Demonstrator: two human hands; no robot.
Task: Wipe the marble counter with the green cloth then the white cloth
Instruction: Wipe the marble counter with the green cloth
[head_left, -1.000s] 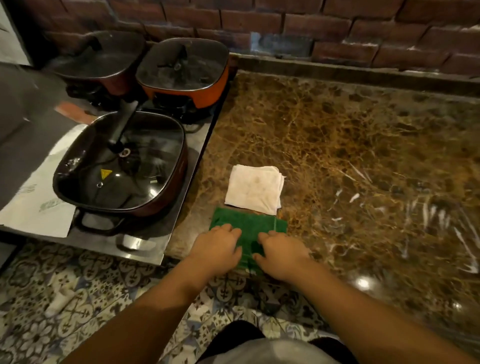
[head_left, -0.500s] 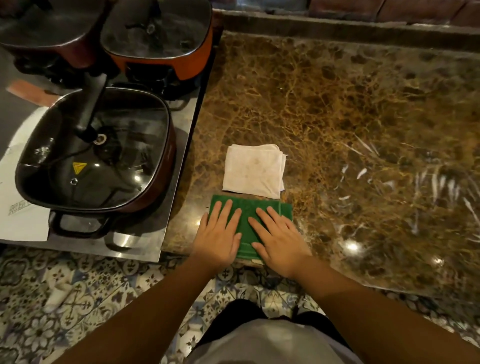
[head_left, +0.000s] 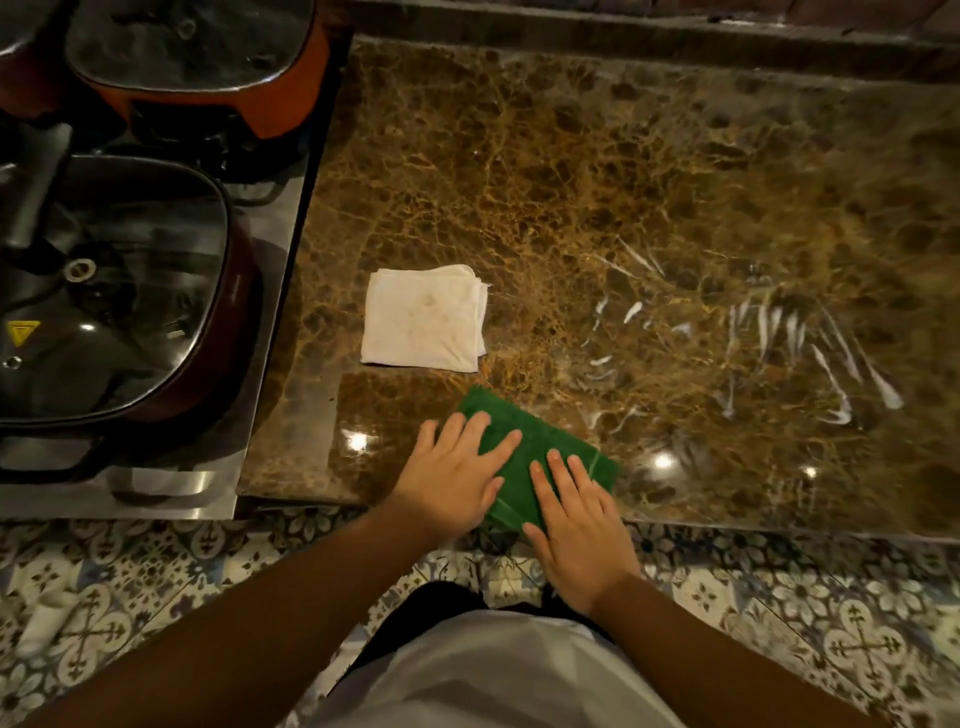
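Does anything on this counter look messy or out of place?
Yes: white smears streak the marble counter to the right of the white cloth. That cloth has faint brownish stains. The green cloth lies askew under both hands.

One camera only, worn on my head, looked steeply down and forward, close over the marble counter (head_left: 597, 208) near edge (no second view to share), my forearms entering from below.

Bare marble counter (head_left: 649, 197) right; white cloth (head_left: 423, 319), pans (head_left: 119, 291) left
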